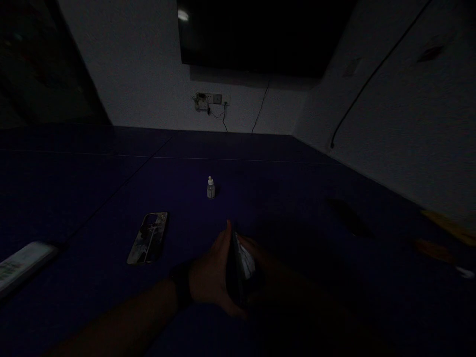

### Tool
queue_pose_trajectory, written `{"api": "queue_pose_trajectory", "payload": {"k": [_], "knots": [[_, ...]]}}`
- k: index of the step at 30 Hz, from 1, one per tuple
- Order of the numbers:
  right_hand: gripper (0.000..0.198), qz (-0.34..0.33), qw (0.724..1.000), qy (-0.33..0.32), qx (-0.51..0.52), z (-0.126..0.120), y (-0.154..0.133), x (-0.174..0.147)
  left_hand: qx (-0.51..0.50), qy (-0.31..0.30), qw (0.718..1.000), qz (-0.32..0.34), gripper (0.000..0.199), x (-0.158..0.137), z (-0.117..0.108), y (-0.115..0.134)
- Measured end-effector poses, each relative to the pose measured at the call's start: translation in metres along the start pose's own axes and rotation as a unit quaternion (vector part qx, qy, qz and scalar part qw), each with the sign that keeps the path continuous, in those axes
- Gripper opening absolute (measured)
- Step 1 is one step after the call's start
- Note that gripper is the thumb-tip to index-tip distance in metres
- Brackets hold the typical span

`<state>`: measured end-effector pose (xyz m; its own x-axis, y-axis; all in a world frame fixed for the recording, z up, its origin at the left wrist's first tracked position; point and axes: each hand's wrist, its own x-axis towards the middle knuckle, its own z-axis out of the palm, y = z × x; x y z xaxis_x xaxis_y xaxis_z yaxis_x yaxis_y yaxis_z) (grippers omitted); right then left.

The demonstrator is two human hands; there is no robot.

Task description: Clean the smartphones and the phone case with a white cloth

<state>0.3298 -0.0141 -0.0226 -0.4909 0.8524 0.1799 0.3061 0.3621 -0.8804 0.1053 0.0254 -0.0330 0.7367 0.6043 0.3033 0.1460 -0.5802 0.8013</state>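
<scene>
dark flat object [238,270] held upright between our hands above the blue table [297,198]; left hand [213,277] clasps one face, right hand [260,260] presses the other, dim. phone case [148,238] lies left. farther off, a small dropper bottle [210,188]; wall socket [211,99] beyond.

On my feed I see a dark blue surface [297,188] carrying a small dropper bottle [210,188] standing upright near the middle, with a phone case [148,238] lying flat to its left and nearer me. A pale flat item [20,265] sits at the far left edge, while a wall socket [208,100] and a dark screen [260,34] are on the wall behind.
</scene>
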Motion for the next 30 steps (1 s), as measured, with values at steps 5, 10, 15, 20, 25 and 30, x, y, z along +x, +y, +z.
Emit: {"api": "queue_pose_trajectory", "payload": {"k": [5, 10, 15, 20, 25, 30], "knots": [[0.044, 0.074, 0.995, 0.067, -0.011, -0.028, -0.012, 0.010, -0.003, -0.011, 0.999, 0.030, 0.177, 0.001, -0.002, 0.005], [0.028, -0.046, 0.986, 0.121, -0.105, -0.033, -0.014, 0.035, -0.006, -0.015, 0.998, 0.058, 0.177, 0.003, -0.004, 0.007], [0.027, -0.122, 0.976, 0.090, -0.159, -0.027, -0.012, 0.046, 0.012, -0.024, 0.999, 0.047, 0.177, 0.003, -0.003, 0.004], [0.024, -0.169, 0.970, 0.035, -0.171, -0.027, -0.019, 0.037, 0.012, -0.022, 0.999, 0.020, 0.176, 0.000, 0.000, 0.001], [0.024, -0.179, 0.951, 0.067, -0.243, -0.030, -0.017, 0.048, 0.016, -0.018, 0.999, 0.040, 0.176, 0.002, 0.000, 0.003], [0.023, -0.189, 0.947, 0.045, -0.254, -0.028, -0.021, 0.047, 0.013, -0.020, 0.999, 0.048, 0.178, 0.001, 0.000, 0.000]]}}
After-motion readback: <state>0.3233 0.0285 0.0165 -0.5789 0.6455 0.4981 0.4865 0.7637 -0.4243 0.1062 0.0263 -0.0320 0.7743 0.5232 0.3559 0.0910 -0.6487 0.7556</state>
